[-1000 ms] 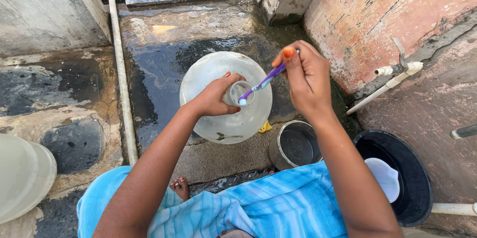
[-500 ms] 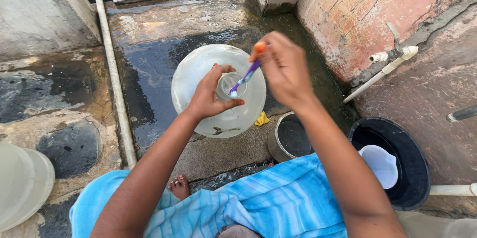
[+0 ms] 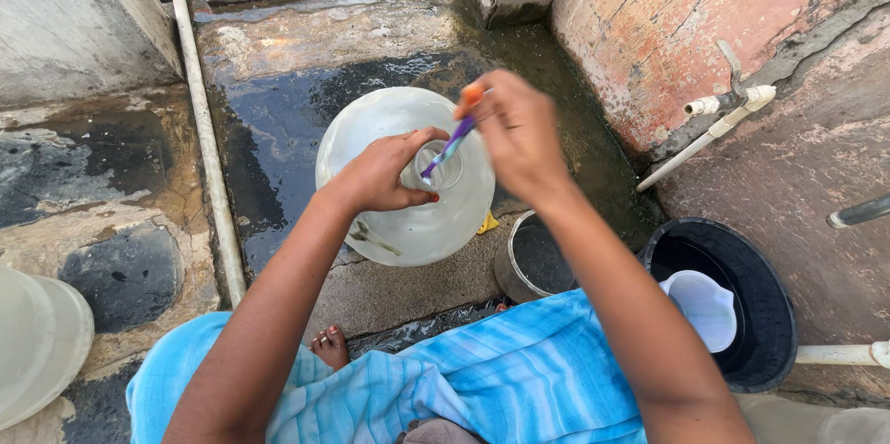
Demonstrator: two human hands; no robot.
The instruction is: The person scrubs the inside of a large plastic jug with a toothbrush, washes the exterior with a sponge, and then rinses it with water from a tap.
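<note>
A wet concrete floor fills most of the view, w/ a reddish plastered wall at right and a white pipe laid along the floor at left. A blue striped cloth is seen across the lap at bottom centre, a bare foot showing just beside it. A large translucent water jar is stood upright on the floor at centre, neck up. A black bucket is set at lower right, w/ a white scoop inside; a small steel pot sits between bucket and jar. Another pale container is cut off at the left edge. A tap on thin pipework is fixed to the wall at right.

The jar's neck is gripped by the left hand, fingers wrapped closed around it. A purple brush w/ orange end, prob. a toothbrush, is pinched tight in the right hand, bristle end poked into the jar mouth. A small yellow scrap lies touching the jar's base.
</note>
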